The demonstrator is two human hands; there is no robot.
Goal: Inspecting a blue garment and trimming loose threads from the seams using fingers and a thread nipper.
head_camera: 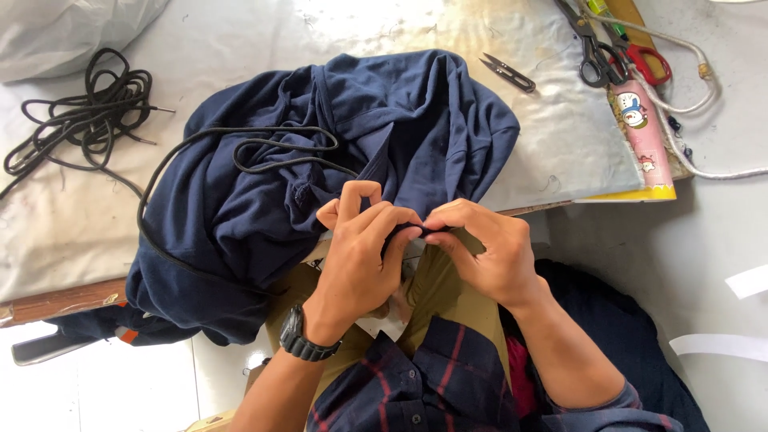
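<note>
1. Navy knit fabric — a bunched garment (320, 184) — lies heaped on the pale worktable (560, 136), its near edge spilling over the table's front toward the person's lap.
2. Both hands meet at that near edge. The left hand (364, 248) is closed, thumb and fingers pinched on a fold of the navy cloth; a black watch (304, 336) sits on its wrist.
3. The right hand (484, 252) is closed too, its fingertips pinching the same fold, touching the left hand's fingers. What lies inside the pinch is too small to tell.
4. A black drawstring cord (264, 152) loops across the top of the garment and trails down its left side. One part of it runs toward the hands, though its end is hidden among the folds.
5. As a judgement, the work on the cord looks partly done at most: most of the cord lies loose on the outside of the cloth, and the hands are busy at only 1 spot on the hem.
6. Away from the hands, a tangle of spare black cords (80, 112) rests at the table's left; small thread snips (508, 72) lie beyond the garment — and scissors (596, 48) sit at the far right beside a white cable (696, 104).
</note>
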